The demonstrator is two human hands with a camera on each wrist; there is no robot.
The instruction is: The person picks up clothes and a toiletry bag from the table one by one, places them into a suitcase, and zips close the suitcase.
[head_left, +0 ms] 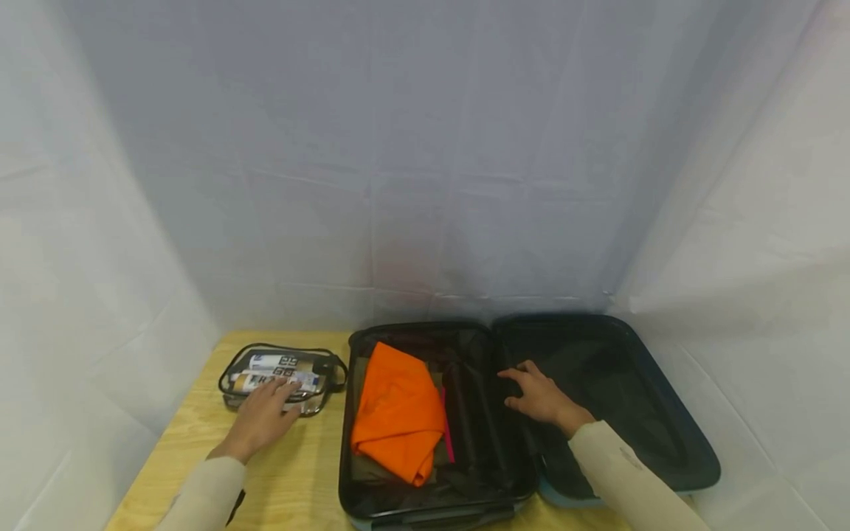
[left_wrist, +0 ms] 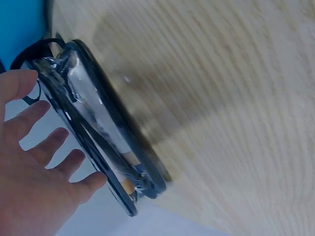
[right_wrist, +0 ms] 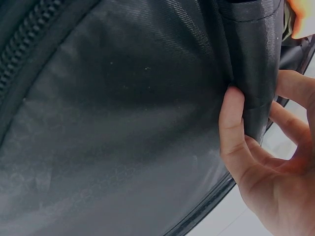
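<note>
Suitcase (head_left: 425,509) lies open on wooden table (head_left: 292,479), left half packed with folded orange garment (head_left: 398,413), right half showing black lining (right_wrist: 113,123). Right hand (head_left: 541,398) sits at the middle divide, thumb and fingers pinching a fold of the lining's edge. Clear toiletry pouch (head_left: 282,372) with black trim rests on the table just left of the suitcase, tubes inside. Left hand (head_left: 262,417) lies on its near side, fingers (left_wrist: 49,147) spread and straight, touching the pouch, not curled round it.
</note>
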